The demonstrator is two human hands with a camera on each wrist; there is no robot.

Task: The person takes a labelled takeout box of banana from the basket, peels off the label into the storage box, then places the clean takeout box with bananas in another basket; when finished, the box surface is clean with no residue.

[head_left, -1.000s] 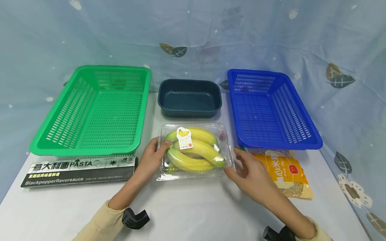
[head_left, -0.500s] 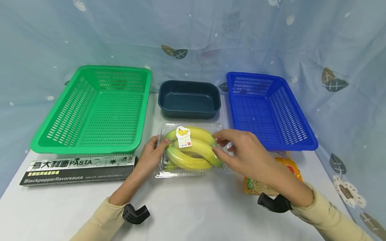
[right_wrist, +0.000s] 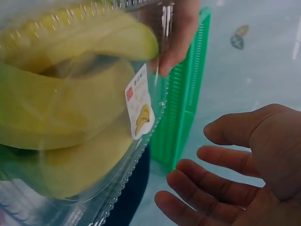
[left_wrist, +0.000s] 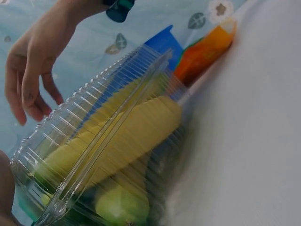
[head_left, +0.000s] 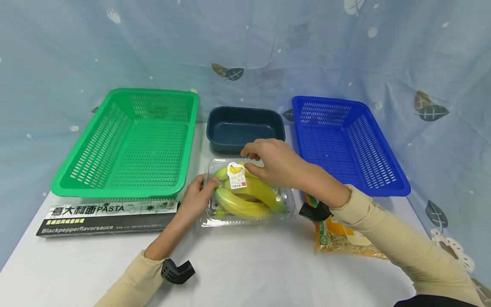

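A clear plastic box of bananas [head_left: 257,200] rests on the white table in front of me, its lid down. A white banana sticker [head_left: 237,175] is on the lid. My left hand [head_left: 197,198] grips the box's left side, thumb over the edge; only a little of this hand [left_wrist: 5,188] shows in the left wrist view. Over the box's far edge hovers my right hand [head_left: 276,164], fingers loosely bent and holding nothing. The right wrist view shows that right hand [right_wrist: 225,183] apart from the lid.
A green basket [head_left: 184,170] stands at back left, a dark blue-green tub [head_left: 245,147] behind the box, a blue basket [head_left: 383,187] at back right. The pasta box [head_left: 109,219] lies at left. Partly under my right forearm lies an orange noodle bag [head_left: 337,238].
My right hand has left the box's right side and swept left and away from me, over the lid to its far edge. My left hand keeps its hold; the box stays in place.
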